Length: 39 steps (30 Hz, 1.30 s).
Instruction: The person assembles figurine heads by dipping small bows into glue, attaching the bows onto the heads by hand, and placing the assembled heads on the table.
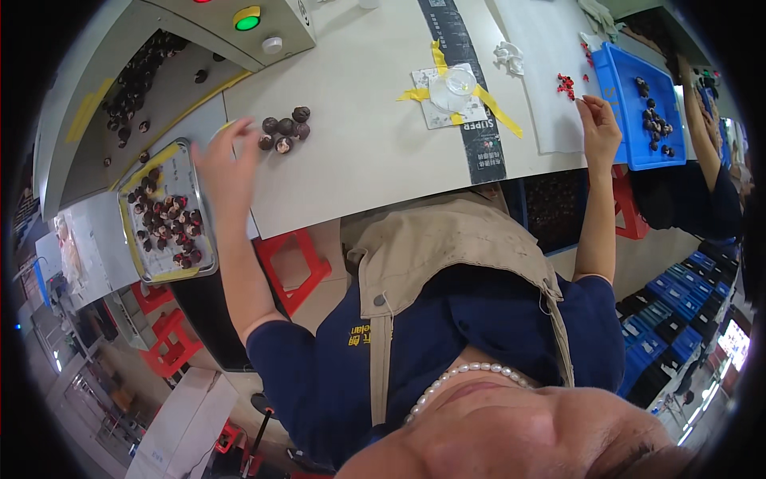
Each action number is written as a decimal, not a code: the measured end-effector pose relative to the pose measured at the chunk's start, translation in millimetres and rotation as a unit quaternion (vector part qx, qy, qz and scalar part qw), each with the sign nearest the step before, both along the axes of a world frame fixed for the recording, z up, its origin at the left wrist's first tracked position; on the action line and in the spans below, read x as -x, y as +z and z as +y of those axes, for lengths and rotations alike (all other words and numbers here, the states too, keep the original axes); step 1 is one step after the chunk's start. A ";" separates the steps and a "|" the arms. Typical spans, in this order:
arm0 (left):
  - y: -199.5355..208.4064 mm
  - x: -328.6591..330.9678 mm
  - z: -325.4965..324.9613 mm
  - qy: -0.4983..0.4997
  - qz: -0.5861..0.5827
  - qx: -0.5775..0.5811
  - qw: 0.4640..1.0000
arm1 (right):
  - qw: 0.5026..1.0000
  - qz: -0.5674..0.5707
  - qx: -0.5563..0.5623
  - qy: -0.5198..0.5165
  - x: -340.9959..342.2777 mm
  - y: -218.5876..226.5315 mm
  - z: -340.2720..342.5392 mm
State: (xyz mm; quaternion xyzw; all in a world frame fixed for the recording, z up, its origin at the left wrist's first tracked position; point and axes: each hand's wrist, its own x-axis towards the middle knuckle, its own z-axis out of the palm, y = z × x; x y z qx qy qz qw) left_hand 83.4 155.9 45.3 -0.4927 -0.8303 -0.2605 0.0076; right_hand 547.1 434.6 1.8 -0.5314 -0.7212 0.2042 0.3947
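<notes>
My left hand (227,164), smeared by motion, is over the table's left edge. It is between a loose group of small dark-brown balls (285,128), some with pale patches, and a metal tray (209,239) of similar balls with red bits among them. Whether its fingers hold anything is not clear. On the right, my right hand (600,132) has thumb and fingers pinched together beside a small pile of red pieces (566,85) on a white sheet (538,120). What sits in the pinch is too small to make out.
A clear round dish (452,89) sits on a white square fixed with yellow tape. Crumpled white material (508,58) lies behind it. A blue tray (629,148) with dark balls is at right, near another person's arm (696,120). A machine (279,20) with a green light stands at left.
</notes>
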 end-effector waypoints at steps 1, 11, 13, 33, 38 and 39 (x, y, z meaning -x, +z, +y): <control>7.6 -18.8 18.7 -0.037 0.030 0.044 0.998 | 1.000 0.006 0.015 0.010 6.9 7.5 -7.4; 3.9 -35.1 76.0 -0.143 0.093 0.149 0.974 | 0.948 0.159 0.170 0.218 80.0 31.9 -52.1; 7.2 -50.9 76.7 -0.101 -0.171 -0.058 0.978 | 0.939 0.141 0.190 0.248 95.2 36.7 -49.5; -34.6 -171.8 41.8 -0.105 -0.851 -0.072 0.509 | 0.928 -0.117 -0.152 0.318 157.0 54.3 -45.2; -34.6 -179.2 51.2 -0.101 -0.846 -0.089 0.516 | 0.913 -0.134 -0.178 0.342 156.5 58.9 -41.9; -33.7 -181.0 53.3 -0.092 -0.849 -0.106 0.509 | 0.913 -0.133 -0.178 0.341 155.8 59.4 -41.1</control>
